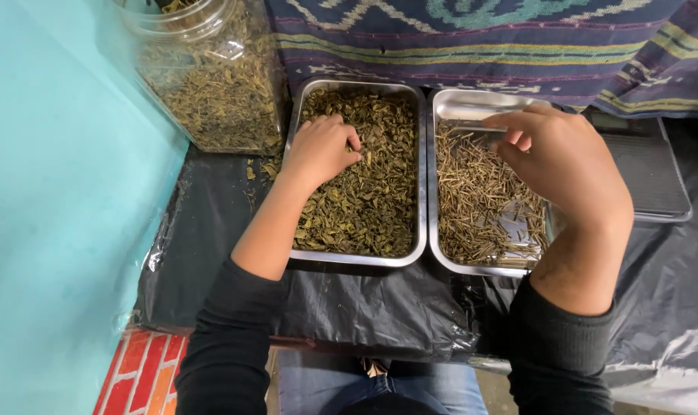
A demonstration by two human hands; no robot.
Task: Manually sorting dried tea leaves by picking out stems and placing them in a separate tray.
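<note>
Two rectangular steel trays sit side by side on black plastic sheeting (364, 307), close enough for both hands to work at once. The left hand (320, 150), fingers curled, pinches into the green-brown dried leaves filling the left steel tray (421, 177). The right hand (564, 161) hovers over the right steel tray (472, 104), fingertips pinched, apparently on a stem, above the sparse pale dried stems (475, 200). A clear plastic jar of the same dried leaf (210, 77) stands just beside the left tray.
</note>
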